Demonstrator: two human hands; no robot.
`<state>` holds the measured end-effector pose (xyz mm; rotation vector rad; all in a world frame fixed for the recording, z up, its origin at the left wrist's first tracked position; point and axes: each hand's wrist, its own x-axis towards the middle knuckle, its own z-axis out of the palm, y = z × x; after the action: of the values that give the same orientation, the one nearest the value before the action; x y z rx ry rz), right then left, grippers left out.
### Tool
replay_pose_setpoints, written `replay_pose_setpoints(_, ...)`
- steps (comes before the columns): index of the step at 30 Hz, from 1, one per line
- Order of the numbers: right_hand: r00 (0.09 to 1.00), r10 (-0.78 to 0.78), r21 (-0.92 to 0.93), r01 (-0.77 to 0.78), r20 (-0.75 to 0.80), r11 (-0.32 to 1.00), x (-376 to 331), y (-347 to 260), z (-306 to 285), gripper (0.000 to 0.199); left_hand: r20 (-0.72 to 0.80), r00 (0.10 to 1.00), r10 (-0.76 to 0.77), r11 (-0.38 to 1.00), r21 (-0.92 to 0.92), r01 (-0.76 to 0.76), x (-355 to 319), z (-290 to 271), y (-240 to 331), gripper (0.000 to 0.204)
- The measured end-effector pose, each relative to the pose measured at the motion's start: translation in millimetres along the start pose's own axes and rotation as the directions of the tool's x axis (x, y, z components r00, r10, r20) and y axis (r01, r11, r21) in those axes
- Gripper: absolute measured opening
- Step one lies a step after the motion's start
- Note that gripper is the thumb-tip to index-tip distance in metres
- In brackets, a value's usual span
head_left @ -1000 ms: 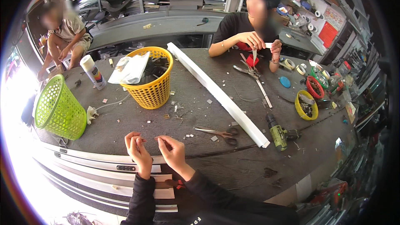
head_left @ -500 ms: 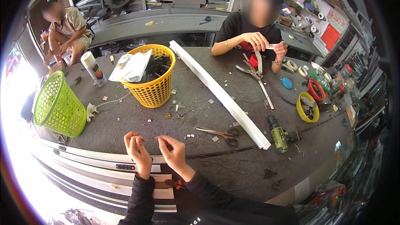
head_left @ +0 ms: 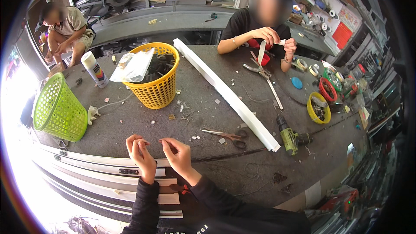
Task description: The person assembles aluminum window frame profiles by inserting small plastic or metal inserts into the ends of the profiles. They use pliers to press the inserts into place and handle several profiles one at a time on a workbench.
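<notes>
Left hand (head_left: 139, 151) and right hand (head_left: 177, 155) raised side by side over near table (head_left: 143, 125) edge, fingertips pinching ends of thin wire (head_left: 154, 142) stretched between them. Scissors (head_left: 229, 136) lie just right. Versus earlier: pose unchanged, hands barely shifted.

Head-worn fisheye, downward over workbench (head_left: 208, 104)

Both hands (head_left: 160, 154) raised, fingers pinched.

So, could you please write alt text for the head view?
Left hand and right hand pinch a thin wire between them over a grey workbench, scissors nearby. A person opposite handles a white strip.
</notes>
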<state>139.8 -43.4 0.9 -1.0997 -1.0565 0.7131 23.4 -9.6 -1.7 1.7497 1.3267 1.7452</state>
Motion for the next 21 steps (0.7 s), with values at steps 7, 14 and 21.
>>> replay_pose_setpoints(7, 1.000, 0.014, 0.038, -0.013, -0.016, 0.999, 1, -1, 2, 0.014, -0.082, 0.994, 0.065, 0.995, -0.065, -0.071, 0, -1, -7, 0.039)
replay_pose_setpoints(14, 1.000, 0.028, 0.001, -0.028, -0.006, 1.000, 1, 0, 0, 0.015, -0.272, 0.951, 0.147, 0.942, -0.254, -0.219, 21, 8, 32, 0.038)
replay_pose_setpoints(21, 0.996, 0.086, -0.012, -0.085, 0.011, 0.996, 1, 4, 0, 0.016, 0.359, 0.887, 0.291, 0.120, -0.933, 0.338, 43, -24, 246, 0.046)
